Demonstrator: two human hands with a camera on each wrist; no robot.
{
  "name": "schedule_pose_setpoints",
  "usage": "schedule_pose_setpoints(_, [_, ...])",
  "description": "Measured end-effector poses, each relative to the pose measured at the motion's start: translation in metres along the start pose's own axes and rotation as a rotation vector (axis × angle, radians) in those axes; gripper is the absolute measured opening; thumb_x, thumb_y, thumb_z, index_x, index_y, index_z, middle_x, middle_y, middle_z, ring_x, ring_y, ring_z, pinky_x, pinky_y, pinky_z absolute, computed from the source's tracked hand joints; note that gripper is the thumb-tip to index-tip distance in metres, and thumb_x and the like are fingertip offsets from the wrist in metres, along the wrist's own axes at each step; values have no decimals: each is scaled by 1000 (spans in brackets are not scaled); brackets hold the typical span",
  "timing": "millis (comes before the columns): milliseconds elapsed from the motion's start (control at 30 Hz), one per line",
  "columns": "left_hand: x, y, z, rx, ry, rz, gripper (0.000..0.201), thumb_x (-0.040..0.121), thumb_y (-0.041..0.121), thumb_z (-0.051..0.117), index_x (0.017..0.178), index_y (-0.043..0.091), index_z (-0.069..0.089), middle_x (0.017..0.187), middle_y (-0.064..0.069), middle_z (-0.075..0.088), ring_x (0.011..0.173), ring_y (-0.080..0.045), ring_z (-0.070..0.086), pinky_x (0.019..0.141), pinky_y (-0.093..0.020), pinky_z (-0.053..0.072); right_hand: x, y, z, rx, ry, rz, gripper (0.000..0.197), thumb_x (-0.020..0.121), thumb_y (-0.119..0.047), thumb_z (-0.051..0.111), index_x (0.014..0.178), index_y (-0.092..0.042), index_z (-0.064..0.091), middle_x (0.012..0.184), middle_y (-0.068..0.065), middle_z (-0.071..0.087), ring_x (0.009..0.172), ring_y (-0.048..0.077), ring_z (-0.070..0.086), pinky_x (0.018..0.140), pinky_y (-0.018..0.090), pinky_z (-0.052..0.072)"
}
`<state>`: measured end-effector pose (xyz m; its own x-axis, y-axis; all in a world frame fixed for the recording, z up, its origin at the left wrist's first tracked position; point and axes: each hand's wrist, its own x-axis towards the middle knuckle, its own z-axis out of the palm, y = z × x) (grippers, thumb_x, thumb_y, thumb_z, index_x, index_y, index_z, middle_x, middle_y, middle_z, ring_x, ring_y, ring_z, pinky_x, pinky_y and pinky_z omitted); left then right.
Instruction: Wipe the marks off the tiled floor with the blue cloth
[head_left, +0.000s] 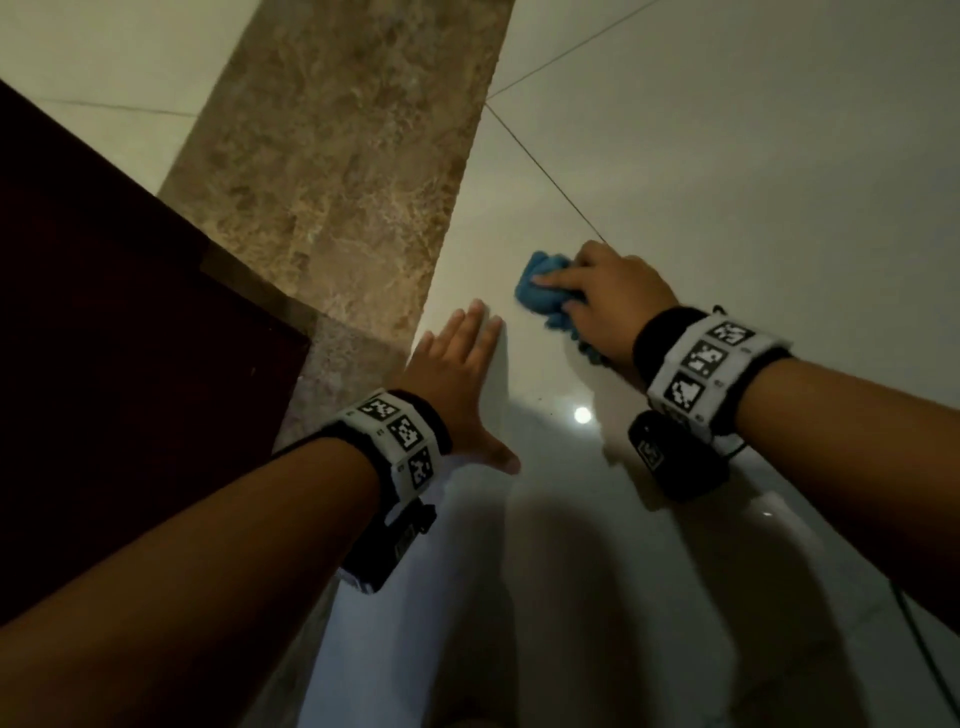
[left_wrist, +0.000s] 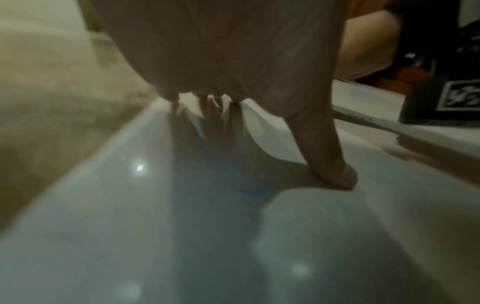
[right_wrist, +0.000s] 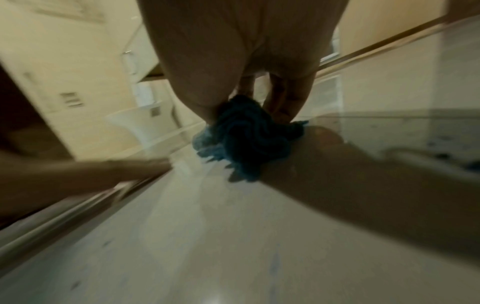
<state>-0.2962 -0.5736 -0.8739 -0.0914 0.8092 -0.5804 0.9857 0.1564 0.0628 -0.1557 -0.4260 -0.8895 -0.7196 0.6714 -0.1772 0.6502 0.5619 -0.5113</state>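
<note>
Soft, light, limp blue cloth (head_left: 543, 291), bunched on the glossy tiled floor (head_left: 727, 171) at about 1 o'clock from the left hand (head_left: 457, 384); probably best gripped as a wad from above and pressed down, liable to skid on the shine. Right hand (head_left: 608, 301) curled over the wad, forefinger laid straight along it. Left hand braced flat, fingers straight, slightly spread, thumb (left_wrist: 335, 164) out toward 5 o'clock.

The tiled floor (head_left: 727, 156) is pale, smooth and glossy, mirroring lamps and arms. The blue cloth (head_left: 540, 291) is soft, fluffy fabric, bunched and matt. A brown mottled stone strip (head_left: 337, 156) looks polished. The dark panel (head_left: 104, 338) appears wooden, with a dull finish.
</note>
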Motion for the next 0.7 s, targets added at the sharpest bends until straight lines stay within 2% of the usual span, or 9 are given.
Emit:
schedule_pose_setpoints(133, [3,2,5,-19,-26,-13,150,53,81,69,146,17,-29,155,-3,-33,145,-22,-23,121,-41,-2,-17,-10,1,-197,-47,-23,36,95,-41,42,130,-36,51,124,2,46,106,33,48,94,35,38])
schedule_pose_setpoints(233, [4,1,6,-14,-28,-13,151,51,83,68,146,17,-30,155,-3,-32,145,-23,-23,121,-42,-1,-49,-28,15,-243,-140,-238,38,92,-35,50,130,-40,48,124,-5,43,102,27,43,85,33,37])
schedule_pose_setpoints(300, [4,2,6,-16,-25,-10,150,51,82,69,147,17,-27,156,-3,-31,145,-22,-22,121,-42,0,-50,-24,11,-237,-208,-269,39,90,-33,53,128,-40,48,120,-6,44,102,24,43,81,32,38])
schedule_pose_setpoints(367, [3,1,6,-19,-24,-14,151,51,81,70,148,17,-26,156,-3,-30,145,-21,-21,121,-41,-1,-31,-10,3,-131,-163,-191,35,88,-31,52,123,-33,55,113,-2,49,102,26,51,81,32,43])
schedule_pose_setpoints(467, [3,1,5,-24,-22,-23,152,50,80,71,148,19,-27,156,-2,-30,146,-21,-21,121,-41,0,3,22,-5,67,41,88,31,88,-32,55,116,-20,59,104,5,52,98,29,56,72,20,36])
schedule_pose_setpoints(533, [3,2,5,-20,-32,-21,151,51,80,71,147,19,-27,156,-2,-31,145,-21,-22,121,-41,0,3,22,-2,190,101,198,25,88,-34,55,107,-17,58,107,12,53,84,27,57,62,21,41])
schedule_pose_setpoints(600, [3,2,4,-12,-40,-21,150,51,81,69,146,18,-29,155,-1,-33,145,-21,-23,121,-41,-1,-20,5,6,57,24,65,26,88,-32,54,112,-24,59,114,8,51,83,21,53,66,14,41])
schedule_pose_setpoints(667, [3,1,4,-8,-42,-20,150,52,82,68,146,17,-29,155,-2,-33,145,-21,-22,121,-41,0,-52,-14,19,-146,-89,-200,37,87,-26,57,124,-34,55,120,0,47,100,26,46,81,24,37])
schedule_pose_setpoints(700, [4,1,5,-12,-43,-19,150,52,82,68,146,17,-29,155,-3,-32,145,-22,-22,121,-41,0,-67,-21,22,-202,-140,-287,43,86,-25,60,126,-37,52,121,-2,46,104,27,44,81,30,36])
